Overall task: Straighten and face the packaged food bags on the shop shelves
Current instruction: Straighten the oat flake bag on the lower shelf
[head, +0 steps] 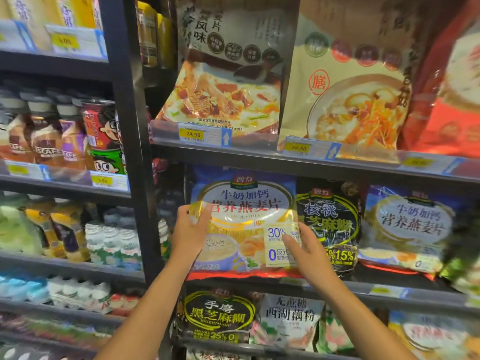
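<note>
On shelf (350, 288), left hand (191, 231) and right hand (305, 249) clasp oatmeal bag (241, 201) edges.

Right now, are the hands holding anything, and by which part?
The blue oat bag: left hand grips its left edge, right hand its right edge, thumb on the front.

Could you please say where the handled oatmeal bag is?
Head view, centre: oatmeal bag on the middle shelf, between left hand and right hand, beside black bag.
</note>
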Demonstrator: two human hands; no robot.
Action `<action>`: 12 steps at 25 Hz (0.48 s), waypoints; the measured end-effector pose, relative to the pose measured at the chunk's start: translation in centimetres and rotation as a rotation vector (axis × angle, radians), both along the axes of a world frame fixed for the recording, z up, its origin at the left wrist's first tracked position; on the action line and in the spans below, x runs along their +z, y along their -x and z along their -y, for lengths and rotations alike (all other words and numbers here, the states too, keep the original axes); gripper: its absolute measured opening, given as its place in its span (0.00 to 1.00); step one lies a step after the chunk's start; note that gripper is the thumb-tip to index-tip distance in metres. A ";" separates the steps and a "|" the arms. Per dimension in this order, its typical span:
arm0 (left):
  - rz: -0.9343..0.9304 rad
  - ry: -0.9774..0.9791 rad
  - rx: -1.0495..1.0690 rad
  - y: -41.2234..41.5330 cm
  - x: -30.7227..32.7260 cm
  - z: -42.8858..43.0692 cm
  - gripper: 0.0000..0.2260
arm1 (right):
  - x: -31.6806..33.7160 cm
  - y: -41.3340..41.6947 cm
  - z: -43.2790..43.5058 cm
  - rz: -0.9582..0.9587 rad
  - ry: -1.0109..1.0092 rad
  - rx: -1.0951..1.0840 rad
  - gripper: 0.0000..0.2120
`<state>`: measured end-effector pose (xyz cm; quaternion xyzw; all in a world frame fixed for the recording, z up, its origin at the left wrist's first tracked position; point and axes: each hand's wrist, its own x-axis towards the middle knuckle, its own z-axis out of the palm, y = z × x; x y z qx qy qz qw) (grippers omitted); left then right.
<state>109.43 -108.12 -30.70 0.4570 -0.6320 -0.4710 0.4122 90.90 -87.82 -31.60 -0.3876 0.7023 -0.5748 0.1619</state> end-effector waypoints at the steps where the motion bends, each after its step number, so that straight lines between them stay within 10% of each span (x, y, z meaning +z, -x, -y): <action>1: -0.009 0.001 -0.008 0.1 -0.3 -0.6 0.20 | -0.3 0.0 -0.8 0.013 0.003 -0.010 0.18; 12: -0.064 0.055 -0.108 4.5 -0.7 -8.5 0.16 | -2.7 4.0 -9.5 0.098 0.031 -0.061 0.37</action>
